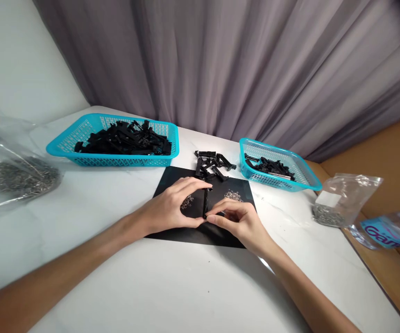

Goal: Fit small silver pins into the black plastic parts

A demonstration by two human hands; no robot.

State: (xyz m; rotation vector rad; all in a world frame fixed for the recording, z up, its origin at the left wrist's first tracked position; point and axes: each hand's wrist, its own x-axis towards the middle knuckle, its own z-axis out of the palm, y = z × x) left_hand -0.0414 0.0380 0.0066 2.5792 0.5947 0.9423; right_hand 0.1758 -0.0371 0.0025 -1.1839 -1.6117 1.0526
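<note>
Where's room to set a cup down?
On the white marbled table, widest between the left forearm and right forearm, barring tiny specks. Also between the left forearm, large blue plastic basket and clear bag of metal bits. Crowded: the flat black mat, with left hand, right hand, thin black part and two small metal piles.

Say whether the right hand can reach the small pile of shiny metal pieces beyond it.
Probably yes: nothing visible lies between the right hand and that shiny metal pile, though it is busy at the near end of a slim black plastic part.
</note>
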